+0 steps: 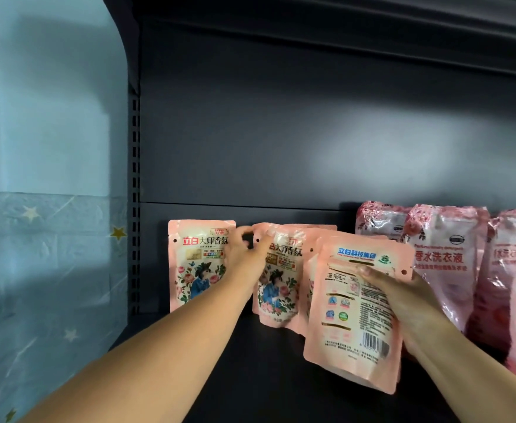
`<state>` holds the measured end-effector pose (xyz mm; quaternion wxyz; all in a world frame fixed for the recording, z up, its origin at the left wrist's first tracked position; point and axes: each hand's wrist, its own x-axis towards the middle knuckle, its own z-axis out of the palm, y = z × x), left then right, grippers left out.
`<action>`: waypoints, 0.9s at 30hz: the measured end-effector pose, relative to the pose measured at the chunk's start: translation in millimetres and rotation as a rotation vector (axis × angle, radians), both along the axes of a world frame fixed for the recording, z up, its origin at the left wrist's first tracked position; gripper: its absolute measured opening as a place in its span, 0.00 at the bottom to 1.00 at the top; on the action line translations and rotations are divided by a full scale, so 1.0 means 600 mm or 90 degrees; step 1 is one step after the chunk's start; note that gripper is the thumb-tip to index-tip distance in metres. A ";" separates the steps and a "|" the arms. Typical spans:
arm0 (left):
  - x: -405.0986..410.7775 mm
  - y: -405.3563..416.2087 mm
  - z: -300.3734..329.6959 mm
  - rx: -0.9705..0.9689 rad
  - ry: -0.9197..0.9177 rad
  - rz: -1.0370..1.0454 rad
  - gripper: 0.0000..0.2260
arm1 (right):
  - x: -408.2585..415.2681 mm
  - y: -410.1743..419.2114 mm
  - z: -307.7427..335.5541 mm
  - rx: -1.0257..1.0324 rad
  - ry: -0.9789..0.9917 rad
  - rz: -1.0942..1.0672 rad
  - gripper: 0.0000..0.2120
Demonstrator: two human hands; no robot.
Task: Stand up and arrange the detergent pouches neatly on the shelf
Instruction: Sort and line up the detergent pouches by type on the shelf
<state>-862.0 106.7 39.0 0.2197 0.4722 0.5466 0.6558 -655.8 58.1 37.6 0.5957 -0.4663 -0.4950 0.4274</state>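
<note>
Shelf, dark, holding pink detergent pouches. One upright pouch stands at the left end against the back panel. My left hand pinches the top edge of a second pouch just beside it. My right hand grips a stack of pouches, back label facing me, tilted off the shelf. Larger rose-print bags stand toward the right end.

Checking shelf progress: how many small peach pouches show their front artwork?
2: one pouch stands far left; a second pouch beside it, top gripped by the left hand. Others behind may be hidden.
</note>
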 end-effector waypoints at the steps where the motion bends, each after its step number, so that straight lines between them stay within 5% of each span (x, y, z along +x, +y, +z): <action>1: -0.001 0.001 0.003 0.016 0.026 0.008 0.22 | 0.002 0.000 0.001 -0.002 0.005 -0.002 0.11; 7: -0.010 0.006 0.034 -0.021 0.347 0.060 0.23 | 0.008 0.002 0.000 -0.007 0.003 0.012 0.10; 11: -0.027 -0.012 0.045 0.008 0.460 0.070 0.20 | 0.010 0.004 -0.001 -0.008 0.012 0.034 0.11; 16: -0.036 -0.042 0.063 0.007 0.400 -0.009 0.11 | 0.010 -0.004 0.006 -0.014 0.016 0.057 0.12; 27: -0.131 -0.165 0.072 0.025 0.293 0.094 0.08 | -0.011 -0.029 0.022 -0.046 0.058 0.088 0.09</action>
